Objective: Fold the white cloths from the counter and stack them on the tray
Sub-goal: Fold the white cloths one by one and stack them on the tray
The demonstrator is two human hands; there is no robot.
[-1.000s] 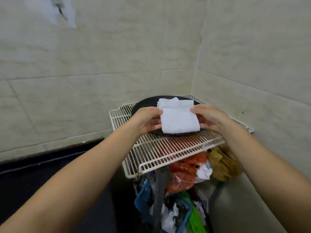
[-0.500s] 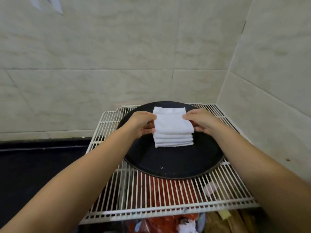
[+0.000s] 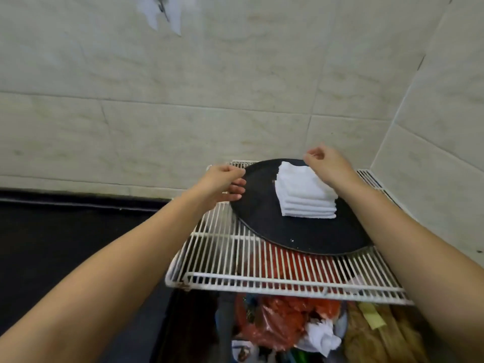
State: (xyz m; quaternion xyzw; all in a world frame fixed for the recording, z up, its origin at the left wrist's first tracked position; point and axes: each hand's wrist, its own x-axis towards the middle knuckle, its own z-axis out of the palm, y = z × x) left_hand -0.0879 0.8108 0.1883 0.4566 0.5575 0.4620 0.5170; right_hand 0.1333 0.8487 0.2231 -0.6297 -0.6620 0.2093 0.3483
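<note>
A stack of several folded white cloths (image 3: 305, 196) lies on the round black tray (image 3: 264, 218). The tray sits on a white wire rack (image 3: 235, 263). My left hand (image 3: 221, 182) hovers at the tray's left rim with fingers loosely curled, holding nothing. Raised above the stack's far right corner, my right hand (image 3: 326, 162) is also loosely curled and empty. Neither hand touches the cloths.
Tiled walls meet in a corner behind and to the right of the rack. A dark counter (image 3: 65, 244) runs along the left. Under the rack sit a red plastic bag (image 3: 282, 320), crumpled white paper (image 3: 320, 336) and other clutter.
Both hands have let go of the top cloth and lifted away from the stack, the left one outward to the tray's rim. The view has shifted left.
</note>
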